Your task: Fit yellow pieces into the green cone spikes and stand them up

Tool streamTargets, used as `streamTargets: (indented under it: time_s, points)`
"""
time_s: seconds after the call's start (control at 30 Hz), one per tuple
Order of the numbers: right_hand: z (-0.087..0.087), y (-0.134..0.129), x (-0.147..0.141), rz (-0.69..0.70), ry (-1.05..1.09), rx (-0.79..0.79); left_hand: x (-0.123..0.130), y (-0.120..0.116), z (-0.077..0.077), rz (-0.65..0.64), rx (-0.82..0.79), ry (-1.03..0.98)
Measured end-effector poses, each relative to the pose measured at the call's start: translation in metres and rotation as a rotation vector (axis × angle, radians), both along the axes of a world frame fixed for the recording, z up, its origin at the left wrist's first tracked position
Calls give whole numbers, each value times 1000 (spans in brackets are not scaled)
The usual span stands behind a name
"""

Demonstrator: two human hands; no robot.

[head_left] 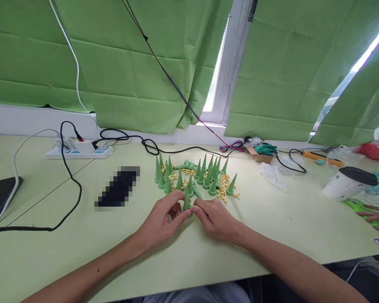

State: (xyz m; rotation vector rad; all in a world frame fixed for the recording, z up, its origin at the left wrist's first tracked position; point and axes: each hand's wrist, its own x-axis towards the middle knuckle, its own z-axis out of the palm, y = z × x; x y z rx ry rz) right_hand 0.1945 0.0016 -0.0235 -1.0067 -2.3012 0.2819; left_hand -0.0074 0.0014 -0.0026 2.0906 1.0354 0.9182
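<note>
From afar I watch the table [208, 261]. My left hand [161, 216] pinches a green cone [186, 202] upright, presumably steadying it for my right hand [216, 216], curled close beside; whether that grips anything, I can't tell. Beyond, other cones [212, 185] stand unaided, likely bottom-heavy, among yellow bits [222, 191].

Our left forearm [104, 265] slants from near left, our right forearm [278, 252] from near right; our left hand [164, 215] pinches, our right hand [215, 216] curls just beside it.
</note>
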Motion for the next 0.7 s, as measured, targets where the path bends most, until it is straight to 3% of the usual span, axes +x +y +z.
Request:
streamTargets:
  time_s: [0.43, 0.7]
  points:
    - [-1, 0, -1, -5, 21, -24, -2, 0, -2, -83, 133, -21]
    - [0, -2, -2, -9, 53, -55, 0, -1, 0, -41, 37, -40]
